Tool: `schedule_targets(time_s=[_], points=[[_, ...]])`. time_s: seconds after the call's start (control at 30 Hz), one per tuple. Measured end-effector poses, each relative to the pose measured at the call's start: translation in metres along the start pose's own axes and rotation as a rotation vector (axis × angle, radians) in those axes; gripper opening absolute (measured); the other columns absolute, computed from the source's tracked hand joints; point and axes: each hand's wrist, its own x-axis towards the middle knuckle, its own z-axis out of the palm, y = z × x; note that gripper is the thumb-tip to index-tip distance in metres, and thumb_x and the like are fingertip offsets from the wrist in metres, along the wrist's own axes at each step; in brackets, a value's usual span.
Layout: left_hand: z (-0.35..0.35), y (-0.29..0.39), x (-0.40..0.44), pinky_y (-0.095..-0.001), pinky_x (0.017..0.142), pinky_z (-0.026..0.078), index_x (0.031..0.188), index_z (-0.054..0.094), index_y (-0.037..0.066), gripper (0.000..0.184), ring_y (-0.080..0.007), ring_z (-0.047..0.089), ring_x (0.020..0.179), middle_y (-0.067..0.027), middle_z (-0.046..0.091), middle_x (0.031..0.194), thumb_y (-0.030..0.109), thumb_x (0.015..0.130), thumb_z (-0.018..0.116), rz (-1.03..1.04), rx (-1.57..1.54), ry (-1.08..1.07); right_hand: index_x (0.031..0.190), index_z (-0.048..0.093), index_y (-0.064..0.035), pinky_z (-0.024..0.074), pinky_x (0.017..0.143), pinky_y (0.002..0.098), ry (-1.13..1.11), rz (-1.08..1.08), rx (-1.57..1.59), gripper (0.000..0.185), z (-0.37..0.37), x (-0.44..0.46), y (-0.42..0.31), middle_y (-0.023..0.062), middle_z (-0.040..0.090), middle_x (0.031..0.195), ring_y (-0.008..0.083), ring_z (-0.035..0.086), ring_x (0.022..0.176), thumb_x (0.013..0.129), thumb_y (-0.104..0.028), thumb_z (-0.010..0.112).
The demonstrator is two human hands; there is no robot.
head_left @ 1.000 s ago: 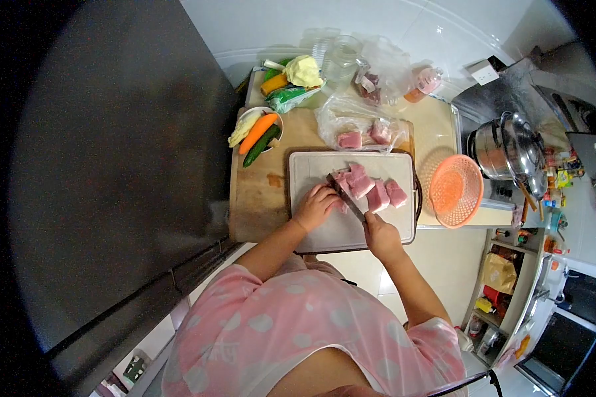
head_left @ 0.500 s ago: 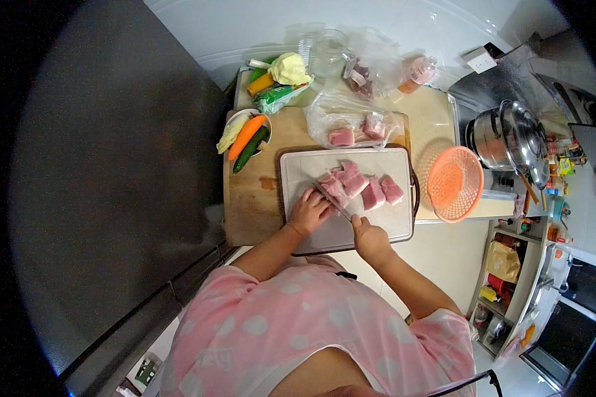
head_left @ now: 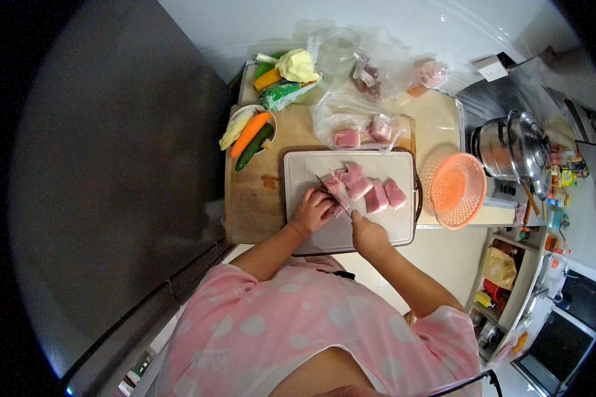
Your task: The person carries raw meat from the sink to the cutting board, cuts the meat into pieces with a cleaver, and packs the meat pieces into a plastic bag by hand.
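My right hand (head_left: 369, 234) is wrapped round the handle of a knife (head_left: 334, 196), whose thin blade points up and left across the pink meat. Beside the blade, my left hand (head_left: 311, 210) presses with bent fingers on a piece of meat (head_left: 336, 190). Several other meat chunks (head_left: 377, 197) lie to the right of the knife on the pale cutting board (head_left: 301, 172). Just behind the board, two more chunks (head_left: 347, 137) rest on a clear plastic bag (head_left: 326, 112).
A bowl with a carrot (head_left: 250, 135) and a cucumber (head_left: 253, 148) stands at the left, bagged vegetables (head_left: 288, 96) behind it. An orange basket (head_left: 457, 190) sits right of the board. Farther right are a steel pot (head_left: 498, 147) and a bottle (head_left: 428, 77).
The knife has shifted left over the meat and now stands steeper, seen nearly edge-on. My right hand has moved slightly left with it. My left hand stays on the meat.
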Motion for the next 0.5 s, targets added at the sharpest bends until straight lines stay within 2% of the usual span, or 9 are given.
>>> schedule_targets(time_s=[0.1, 0.17, 0.27, 0.37, 0.5], points=[[-0.006, 0.001, 0.002, -0.0453, 0.098, 0.037, 0.091, 0.063, 0.010, 0.026, -0.0309, 0.048, 0.106, -0.0095, 0.056, 0.104, 0.019, 0.068, 0.070, 0.019, 0.040, -0.070, 0.110, 0.041, 0.0004, 0.0514, 0.062, 0.0470, -0.010, -0.009, -0.003, 0.027, 0.002, 0.013, -0.006, 0.0215, 0.062, 0.081, 0.0386, 0.064, 0.072, 0.083, -0.004, 0.045], [-0.002, 0.000, 0.000, -0.0459, 0.098, 0.037, 0.090, 0.063, 0.009, 0.025, -0.0305, 0.049, 0.105, -0.0099, 0.056, 0.102, 0.020, 0.068, 0.070, 0.009, 0.049, -0.044, 0.115, 0.040, 0.0019, 0.0513, 0.062, 0.0477, -0.028, 0.001, 0.003, 0.034, -0.007, 0.022, -0.014, 0.0224, 0.062, 0.083, 0.0391, 0.064, 0.073, 0.082, -0.004, 0.045], [0.002, 0.002, -0.001, -0.0460, 0.097, 0.037, 0.089, 0.063, 0.009, 0.026, -0.0317, 0.048, 0.104, -0.0101, 0.055, 0.102, 0.021, 0.068, 0.071, 0.011, 0.050, -0.027, 0.110, 0.041, -0.0005, 0.0500, 0.059, 0.0472, 0.077, -0.029, 0.016, 0.030, 0.011, 0.048, -0.012, 0.0214, 0.063, 0.077, 0.0382, 0.063, 0.067, 0.081, -0.005, 0.047], [0.013, -0.006, -0.010, -0.0457, 0.096, 0.038, 0.089, 0.062, 0.009, 0.026, -0.0336, 0.047, 0.103, -0.0104, 0.054, 0.103, 0.019, 0.067, 0.072, -0.023, 0.029, -0.049, 0.110, 0.042, 0.0002, 0.0495, 0.059, 0.0483, 0.128, -0.015, 0.053, 0.031, -0.002, 0.058, -0.023, 0.0215, 0.063, 0.077, 0.0378, 0.063, 0.068, 0.080, -0.004, 0.047], [0.011, -0.003, -0.005, -0.0513, 0.100, 0.032, 0.088, 0.063, 0.007, 0.022, -0.0307, 0.050, 0.104, -0.0105, 0.058, 0.100, 0.024, 0.074, 0.069, -0.075, -0.033, -0.071, 0.109, 0.041, 0.0014, 0.0480, 0.058, 0.0499, 0.125, -0.054, 0.072, 0.028, -0.003, 0.035, -0.010, 0.0220, 0.062, 0.074, 0.0390, 0.062, 0.067, 0.082, -0.005, 0.046]])
